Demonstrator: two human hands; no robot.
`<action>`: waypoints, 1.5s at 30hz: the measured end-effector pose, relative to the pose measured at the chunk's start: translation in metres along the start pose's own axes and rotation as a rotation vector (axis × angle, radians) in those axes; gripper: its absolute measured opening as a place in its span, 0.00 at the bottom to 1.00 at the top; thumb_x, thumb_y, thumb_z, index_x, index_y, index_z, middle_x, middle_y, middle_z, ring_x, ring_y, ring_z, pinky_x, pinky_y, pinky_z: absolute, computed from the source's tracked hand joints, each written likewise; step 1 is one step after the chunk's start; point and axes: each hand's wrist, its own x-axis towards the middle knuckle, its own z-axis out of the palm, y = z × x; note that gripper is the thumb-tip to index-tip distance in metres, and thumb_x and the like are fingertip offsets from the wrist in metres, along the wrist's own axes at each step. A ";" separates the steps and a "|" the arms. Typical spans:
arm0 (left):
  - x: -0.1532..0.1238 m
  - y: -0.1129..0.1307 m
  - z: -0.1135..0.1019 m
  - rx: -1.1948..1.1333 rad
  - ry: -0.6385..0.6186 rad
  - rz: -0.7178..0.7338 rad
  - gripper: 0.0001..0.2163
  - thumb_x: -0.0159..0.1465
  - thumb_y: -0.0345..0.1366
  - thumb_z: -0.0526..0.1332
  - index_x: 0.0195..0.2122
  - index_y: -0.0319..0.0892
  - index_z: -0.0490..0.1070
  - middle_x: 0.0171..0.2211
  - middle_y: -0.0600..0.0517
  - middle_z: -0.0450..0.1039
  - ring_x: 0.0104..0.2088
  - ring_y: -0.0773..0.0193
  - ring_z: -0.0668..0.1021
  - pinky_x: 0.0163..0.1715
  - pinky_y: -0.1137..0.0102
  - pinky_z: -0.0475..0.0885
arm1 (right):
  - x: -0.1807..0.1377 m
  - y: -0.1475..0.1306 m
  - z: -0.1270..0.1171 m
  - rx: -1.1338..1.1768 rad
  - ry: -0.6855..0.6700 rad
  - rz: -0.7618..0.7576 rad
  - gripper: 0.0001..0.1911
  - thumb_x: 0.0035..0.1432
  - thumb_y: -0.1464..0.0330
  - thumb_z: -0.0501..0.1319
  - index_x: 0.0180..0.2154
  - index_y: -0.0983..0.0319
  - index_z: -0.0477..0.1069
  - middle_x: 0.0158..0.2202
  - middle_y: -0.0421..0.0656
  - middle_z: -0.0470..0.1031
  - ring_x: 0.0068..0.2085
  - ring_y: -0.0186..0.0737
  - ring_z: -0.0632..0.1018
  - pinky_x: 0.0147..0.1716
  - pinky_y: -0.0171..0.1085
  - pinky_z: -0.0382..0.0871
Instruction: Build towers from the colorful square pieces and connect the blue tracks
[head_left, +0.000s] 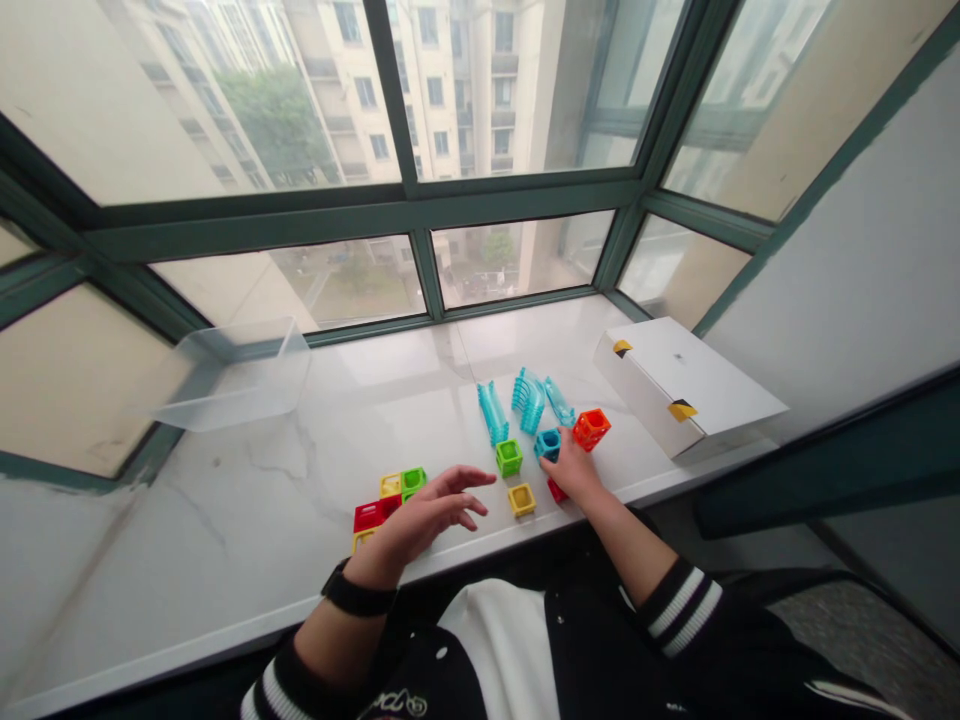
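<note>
I'm reading the marble windowsill point(225, 520) from the left. A clear plastic bin point(232, 375) is sitting near the glass, its edges hard to make out against the window. Next, a red block point(367, 516) is lying against a yellow block point(390, 485) and a green block point(413, 482), while a second yellow block point(363, 540) is partly hidden behind my left grip point(420, 520), which is hovering spread, touching no block I can see. Further along, a lime cube point(508, 458), a yellow cube point(522, 499) and teal ridged pieces point(528, 400) are standing apart. My right grip point(574, 468) is lying over a blue block point(547, 444) and mostly hiding a red piece point(556, 490); I cannot tell whether it's pinching. An orange block point(591, 430) is sitting just beside it, near a white box point(675, 385).
</note>
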 end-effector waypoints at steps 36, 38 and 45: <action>-0.102 -0.062 -0.118 0.350 1.014 0.293 0.23 0.54 0.50 0.73 0.47 0.44 0.78 0.49 0.44 0.81 0.50 0.50 0.80 0.51 0.57 0.77 | -0.010 0.010 -0.007 0.008 0.019 -0.136 0.49 0.62 0.63 0.66 0.76 0.64 0.44 0.71 0.64 0.60 0.70 0.64 0.67 0.65 0.56 0.67; -0.100 -0.069 -0.119 0.594 1.001 0.305 0.20 0.58 0.50 0.69 0.48 0.46 0.78 0.51 0.44 0.80 0.55 0.46 0.79 0.59 0.51 0.73 | -0.018 0.010 -0.017 -0.012 0.019 -0.141 0.49 0.61 0.62 0.67 0.76 0.62 0.46 0.71 0.61 0.60 0.70 0.63 0.67 0.65 0.59 0.66; -0.077 -0.095 -0.134 1.130 0.945 0.341 0.20 0.68 0.45 0.58 0.58 0.43 0.73 0.63 0.38 0.71 0.65 0.42 0.72 0.69 0.45 0.62 | -0.042 -0.026 -0.063 0.090 0.083 -0.304 0.31 0.65 0.62 0.61 0.67 0.60 0.65 0.63 0.55 0.71 0.65 0.58 0.73 0.68 0.57 0.65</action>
